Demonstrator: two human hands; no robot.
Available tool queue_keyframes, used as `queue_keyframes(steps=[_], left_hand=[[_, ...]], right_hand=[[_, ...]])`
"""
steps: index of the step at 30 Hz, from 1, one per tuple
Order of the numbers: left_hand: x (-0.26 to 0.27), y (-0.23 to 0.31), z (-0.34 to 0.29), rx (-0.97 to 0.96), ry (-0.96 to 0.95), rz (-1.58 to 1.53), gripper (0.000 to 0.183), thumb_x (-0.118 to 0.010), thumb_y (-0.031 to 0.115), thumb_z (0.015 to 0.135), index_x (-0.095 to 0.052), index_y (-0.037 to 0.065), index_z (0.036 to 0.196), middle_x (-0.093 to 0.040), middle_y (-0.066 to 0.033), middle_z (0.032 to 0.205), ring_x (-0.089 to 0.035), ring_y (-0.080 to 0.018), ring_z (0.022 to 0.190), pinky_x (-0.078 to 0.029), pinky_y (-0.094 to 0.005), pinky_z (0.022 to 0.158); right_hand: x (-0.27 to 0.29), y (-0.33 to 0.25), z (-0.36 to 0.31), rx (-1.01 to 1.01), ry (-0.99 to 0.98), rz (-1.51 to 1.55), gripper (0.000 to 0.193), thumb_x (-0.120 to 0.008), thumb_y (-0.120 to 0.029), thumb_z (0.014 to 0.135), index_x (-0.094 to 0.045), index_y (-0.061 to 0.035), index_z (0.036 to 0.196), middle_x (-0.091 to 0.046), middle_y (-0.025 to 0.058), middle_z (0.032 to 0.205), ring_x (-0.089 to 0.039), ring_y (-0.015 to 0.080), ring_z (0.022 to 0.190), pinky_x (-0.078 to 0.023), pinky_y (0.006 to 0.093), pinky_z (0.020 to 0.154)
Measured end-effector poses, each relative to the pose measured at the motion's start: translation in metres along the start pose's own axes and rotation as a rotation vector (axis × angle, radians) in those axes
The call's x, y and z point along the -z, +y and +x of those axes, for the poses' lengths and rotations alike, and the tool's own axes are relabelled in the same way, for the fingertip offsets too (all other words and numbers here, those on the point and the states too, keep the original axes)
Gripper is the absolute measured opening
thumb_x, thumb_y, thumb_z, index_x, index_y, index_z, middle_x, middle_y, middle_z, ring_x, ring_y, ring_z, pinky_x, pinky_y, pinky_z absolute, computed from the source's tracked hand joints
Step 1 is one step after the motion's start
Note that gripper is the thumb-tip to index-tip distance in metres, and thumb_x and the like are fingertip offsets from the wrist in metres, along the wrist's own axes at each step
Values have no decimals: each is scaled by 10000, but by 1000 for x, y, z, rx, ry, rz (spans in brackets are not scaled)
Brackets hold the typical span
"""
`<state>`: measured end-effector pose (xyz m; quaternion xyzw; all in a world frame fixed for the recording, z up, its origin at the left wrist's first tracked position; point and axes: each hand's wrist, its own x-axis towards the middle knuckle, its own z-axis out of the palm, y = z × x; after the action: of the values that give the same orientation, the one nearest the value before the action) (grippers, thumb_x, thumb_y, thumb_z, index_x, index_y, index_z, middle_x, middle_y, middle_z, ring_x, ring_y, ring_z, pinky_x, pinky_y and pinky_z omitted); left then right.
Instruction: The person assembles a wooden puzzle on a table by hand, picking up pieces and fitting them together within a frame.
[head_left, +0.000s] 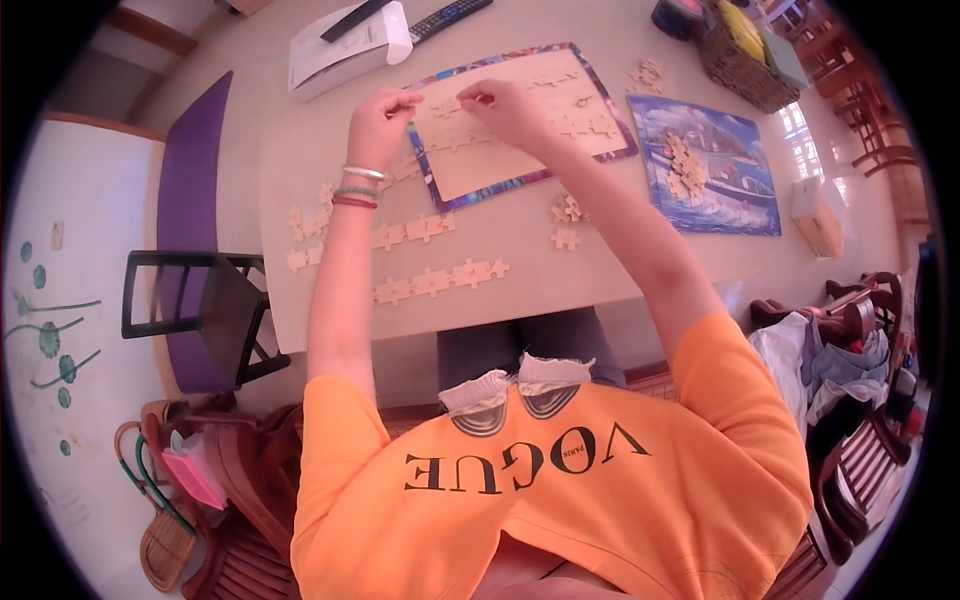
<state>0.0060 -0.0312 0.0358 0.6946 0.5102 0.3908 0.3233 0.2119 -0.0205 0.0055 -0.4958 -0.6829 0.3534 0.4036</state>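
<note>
A puzzle board with a colourful border lies on the table, bearing several rows of pale, blank-sided jigsaw pieces. Over its left edge is my left hand, fingers curled and pinched. My right hand hangs above the board's middle, its thumb and fingers also drawn together. Whatever either hand holds is hidden or too small to make out. Joined strips of pieces lie on the table nearer me, partly behind my left forearm. A small pile of pieces sits beside my right forearm.
Right of the board lies a blue boat picture with pieces heaped on it. More loose pieces are beyond it. A white box, a remote control, a wicker basket and a small box stand around.
</note>
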Motion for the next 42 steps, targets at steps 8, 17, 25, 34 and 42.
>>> queue_keyframes(steps=[8,17,25,34,42], left_hand=[[-14,16,-65,117,143,-231,232,-529,-54,836,-706,12,971,-671,-34,920,-616,-108,835,-492,-234,745],[-65,74,-176,-99,66,-234,240,-526,-47,837,-674,2,1019,-627,-68,901,-596,-145,783,-480,-255,722],[-75,52,-217,-110,125,-121,201,-552,-77,788,-678,9,919,-621,-85,864,-591,-178,735,-462,-267,636],[-84,42,-218,-243,128,-14,172,-573,-70,756,-655,14,882,-588,-98,835,-578,-226,661,-452,-296,559],[-83,40,-220,-224,82,-15,200,-589,-66,739,-657,24,905,-589,-105,854,-594,-264,701,-480,-332,604]], right_hand=[[-8,-45,-100,-100,-170,184,187,-648,-174,860,-700,-49,990,-670,76,848,-604,161,771,-497,304,715],[-21,-42,-208,-105,-173,342,111,-609,-87,870,-635,9,919,-608,108,791,-591,200,688,-464,298,612],[-10,-34,-207,-4,-25,178,79,-620,-65,856,-634,-12,913,-604,111,785,-606,250,671,-473,312,595],[54,24,-29,61,254,-528,333,-629,-176,830,-604,-58,1140,-611,148,1087,-574,316,1016,-469,405,873],[47,31,15,-46,-35,-858,262,-522,-153,856,-662,-101,1071,-581,135,1151,-521,338,1105,-443,403,942]])
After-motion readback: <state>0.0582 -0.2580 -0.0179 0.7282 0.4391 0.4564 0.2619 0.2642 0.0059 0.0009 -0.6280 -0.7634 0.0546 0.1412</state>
